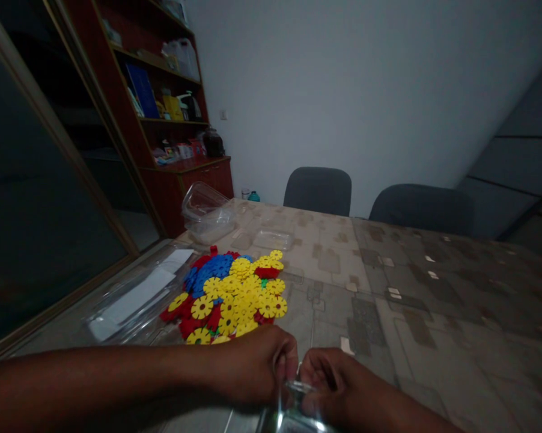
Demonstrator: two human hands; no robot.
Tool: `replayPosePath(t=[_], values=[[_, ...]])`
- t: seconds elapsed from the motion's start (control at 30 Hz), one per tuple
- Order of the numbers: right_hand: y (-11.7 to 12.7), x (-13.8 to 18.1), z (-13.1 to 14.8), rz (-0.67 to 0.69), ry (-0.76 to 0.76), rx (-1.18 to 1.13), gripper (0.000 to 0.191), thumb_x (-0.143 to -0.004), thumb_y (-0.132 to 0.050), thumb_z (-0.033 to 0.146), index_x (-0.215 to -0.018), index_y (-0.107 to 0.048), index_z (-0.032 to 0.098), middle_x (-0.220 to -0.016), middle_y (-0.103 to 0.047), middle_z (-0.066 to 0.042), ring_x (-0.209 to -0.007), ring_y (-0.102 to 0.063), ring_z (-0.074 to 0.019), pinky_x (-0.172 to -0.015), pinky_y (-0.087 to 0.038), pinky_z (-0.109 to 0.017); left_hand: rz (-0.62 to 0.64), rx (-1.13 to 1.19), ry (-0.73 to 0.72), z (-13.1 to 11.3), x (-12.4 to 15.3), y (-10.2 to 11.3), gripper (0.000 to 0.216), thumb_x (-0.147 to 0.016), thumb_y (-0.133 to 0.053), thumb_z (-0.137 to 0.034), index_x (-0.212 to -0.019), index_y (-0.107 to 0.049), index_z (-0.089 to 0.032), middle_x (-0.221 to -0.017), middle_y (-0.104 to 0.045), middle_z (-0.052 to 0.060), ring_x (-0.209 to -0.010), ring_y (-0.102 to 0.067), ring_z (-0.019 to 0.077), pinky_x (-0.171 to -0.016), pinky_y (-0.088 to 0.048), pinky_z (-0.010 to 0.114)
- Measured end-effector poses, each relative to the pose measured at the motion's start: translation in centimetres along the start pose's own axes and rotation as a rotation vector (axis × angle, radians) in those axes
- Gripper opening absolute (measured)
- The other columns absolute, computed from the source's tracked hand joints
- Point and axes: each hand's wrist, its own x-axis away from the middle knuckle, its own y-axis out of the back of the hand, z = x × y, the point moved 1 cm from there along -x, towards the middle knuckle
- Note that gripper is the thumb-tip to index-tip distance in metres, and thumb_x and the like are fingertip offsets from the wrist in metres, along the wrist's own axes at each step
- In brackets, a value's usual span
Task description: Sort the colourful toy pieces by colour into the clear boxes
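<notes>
My left hand (257, 368) and my right hand (338, 383) meet at the table's near edge, both closed on a small clear plastic piece (293, 403), possibly a bag or container, that glints between them. Just beyond my left hand lies a heap of flat plastic gear-shaped discs (232, 294), mostly yellow, with blue ones at the back left and red ones around the edges. The lower part of the clear piece runs out of the picture.
The table (388, 288) has a patterned beige and grey cover. Clear plastic packaging (136, 297) lies left of the discs. A clear lidded tub (207, 213) and a flat clear lid (273, 239) sit further back. Two grey chairs (318, 190) stand behind; a wooden shelf unit (163, 102) is far left.
</notes>
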Motion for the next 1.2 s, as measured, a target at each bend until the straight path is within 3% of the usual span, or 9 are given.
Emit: replayPosePath(t=[0.13, 0.27, 0.43, 0.57, 0.8, 1.07, 1.2], values=[[1.8, 1.1, -0.2, 0.103, -0.050, 0.001, 0.025, -0.061, -0.074, 0.026, -0.075, -0.054, 0.019, -0.064, -0.045, 0.008, -0.062, -0.036, -0.0092, -0.056, -0.024, -0.023, -0.089, -0.125, 0.019, -0.4, 0.6, -0.3, 0.021, -0.060, -0.070, -0.010, -0.075, -0.057, -0.019, -0.065, -0.054, -0.007, -0.061, -0.048, 0.0132, -0.049, -0.030, 0.023], [3.6, 3.4, -1.6, 0.098, -0.112, 0.017, 0.034, -0.061, -0.078, 0.038, -0.074, -0.053, 0.020, -0.063, -0.043, 0.009, -0.059, -0.033, -0.0087, -0.054, -0.020, -0.024, -0.095, -0.179, 0.032, -1.3, 0.9, -0.6, 0.020, -0.062, -0.067, -0.010, -0.074, -0.055, -0.021, -0.067, -0.053, -0.006, -0.061, -0.047, 0.0141, -0.050, -0.030, 0.025], [3.3, 4.9, -2.5, 0.002, -0.155, 0.073, 0.023, -0.066, -0.067, 0.021, -0.069, -0.044, 0.022, -0.063, -0.039, 0.009, -0.059, -0.030, -0.0087, -0.053, -0.020, -0.025, -0.058, -0.270, 0.007, -1.9, 0.3, -0.5, 0.020, -0.062, -0.067, -0.011, -0.075, -0.056, -0.021, -0.069, -0.054, -0.005, -0.062, -0.048, 0.0147, -0.051, -0.031, 0.025], [3.1, 4.4, -2.3, -0.008, -0.106, 0.042, 0.019, -0.067, -0.061, 0.017, -0.070, -0.043, 0.022, -0.064, -0.037, 0.009, -0.059, -0.028, -0.0085, -0.053, -0.020, -0.025, 0.008, -0.184, -0.035, -1.3, -0.2, -0.4, 0.020, -0.064, -0.067, -0.012, -0.079, -0.056, -0.021, -0.070, -0.054, -0.006, -0.062, -0.049, 0.0139, -0.051, -0.033, 0.024], [4.3, 4.7, -3.2, 0.108, -0.112, 0.017, 0.022, -0.060, -0.067, 0.017, -0.072, -0.049, 0.022, -0.064, -0.039, 0.009, -0.059, -0.030, -0.0086, -0.052, -0.021, -0.023, -0.042, -0.147, 0.031, -1.0, 0.0, -0.8, 0.021, -0.063, -0.067, -0.010, -0.078, -0.056, -0.019, -0.072, -0.054, -0.005, -0.064, -0.047, 0.0136, -0.053, -0.031, 0.024], [5.1, 6.5, -3.6, 0.004, -0.011, 0.060, 0.032, -0.077, -0.069, 0.042, -0.079, -0.042, 0.024, -0.074, -0.037, 0.006, -0.069, -0.030, -0.0133, -0.063, -0.026, -0.027, -0.174, 0.223, -0.103, 0.8, -0.9, -1.5, 0.023, -0.065, -0.072, -0.026, -0.076, -0.054, -0.018, -0.067, -0.048, -0.006, -0.064, -0.042, 0.0124, -0.057, -0.030, 0.024], [5.9, 6.2, -3.3, -0.046, 0.004, 0.113, 0.034, -0.079, -0.067, 0.046, -0.078, -0.042, 0.024, -0.075, -0.037, 0.006, -0.070, -0.031, -0.0142, -0.064, -0.028, -0.028, -0.134, 0.307, -0.080, 1.0, -0.4, -1.6, 0.023, -0.064, -0.071, -0.024, -0.077, -0.053, -0.018, -0.063, -0.046, -0.008, -0.059, -0.040, 0.0107, -0.053, -0.029, 0.023]])
